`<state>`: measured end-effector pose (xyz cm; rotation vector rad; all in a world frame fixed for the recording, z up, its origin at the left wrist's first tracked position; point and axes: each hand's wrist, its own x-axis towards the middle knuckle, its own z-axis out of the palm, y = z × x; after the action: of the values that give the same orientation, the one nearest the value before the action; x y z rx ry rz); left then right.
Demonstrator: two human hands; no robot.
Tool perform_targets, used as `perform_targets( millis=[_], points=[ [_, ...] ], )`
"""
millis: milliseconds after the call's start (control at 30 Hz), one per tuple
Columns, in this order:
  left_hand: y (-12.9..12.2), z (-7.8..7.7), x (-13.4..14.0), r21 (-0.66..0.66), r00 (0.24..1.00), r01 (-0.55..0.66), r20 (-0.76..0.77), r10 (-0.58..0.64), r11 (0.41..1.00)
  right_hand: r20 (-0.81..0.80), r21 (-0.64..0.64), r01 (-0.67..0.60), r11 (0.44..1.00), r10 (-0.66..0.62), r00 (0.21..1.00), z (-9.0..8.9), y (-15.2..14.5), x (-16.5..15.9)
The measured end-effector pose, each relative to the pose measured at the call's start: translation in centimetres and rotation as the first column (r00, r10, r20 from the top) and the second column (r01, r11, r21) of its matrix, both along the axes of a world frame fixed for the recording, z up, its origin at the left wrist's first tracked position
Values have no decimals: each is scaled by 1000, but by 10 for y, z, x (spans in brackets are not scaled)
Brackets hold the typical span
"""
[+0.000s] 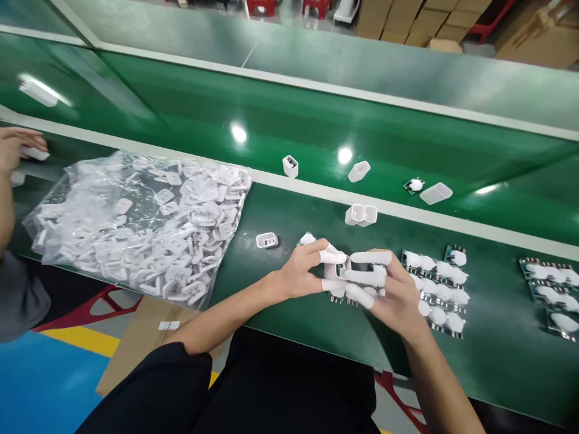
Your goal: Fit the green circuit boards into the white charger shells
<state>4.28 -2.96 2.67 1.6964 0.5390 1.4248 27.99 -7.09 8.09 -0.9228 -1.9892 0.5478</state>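
Left hand (305,268): grip clamped on white casing (332,270); right hand (393,289) (white finger covers (371,258)) apparently clamped there too.

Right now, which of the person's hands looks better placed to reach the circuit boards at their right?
Probably the right hand: it is beside the nearer circuit boards, while the left hand is farther off. Both are busy at a white casing.

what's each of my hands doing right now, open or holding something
Left hand: closed, holding a white case.
Right hand: fingertips up at the case; whether its grip holds anything cannot be told.
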Motion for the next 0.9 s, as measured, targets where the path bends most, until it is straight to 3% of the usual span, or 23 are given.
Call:
perform_targets(
  millis=[67,133,233,333,400,433,533,633,733,800,900],
  points=[
    [-2,9,-3,-135,997,6,78,5,991,-51,-7,45,999,-45,998,11,15,2],
    [-3,21,-6,-327,975,41,220,34,944,12,4,87,996,-87,996,24,43,1],
    [0,45,-12,-622,866,162,462,191,766,275,8,159,987,-155,949,38,107,-8],
    [7,72,-20,-784,689,329,580,434,526,604,7,293,956,-238,761,36,177,-23],
    [10,85,-26,-797,580,423,604,547,431,773,-28,323,946,-184,607,28,215,-33],
    [10,89,-29,-792,541,453,610,579,410,795,-42,324,945,-165,584,23,229,-38],
    [8,93,-37,-788,497,462,611,616,408,822,-90,320,943,-111,559,10,254,-50],
    [4,90,-41,-818,562,363,574,595,446,822,-124,326,937,-86,562,5,257,-56],
    [3,89,-42,-823,615,289,551,564,489,800,-113,324,939,-107,591,11,245,-59],
    [3,90,-42,-818,630,272,549,549,506,761,-94,321,942,-139,633,20,231,-60],
    [4,90,-38,-817,650,245,538,537,523,608,-76,284,956,-181,773,39,199,-61]
  ],
)
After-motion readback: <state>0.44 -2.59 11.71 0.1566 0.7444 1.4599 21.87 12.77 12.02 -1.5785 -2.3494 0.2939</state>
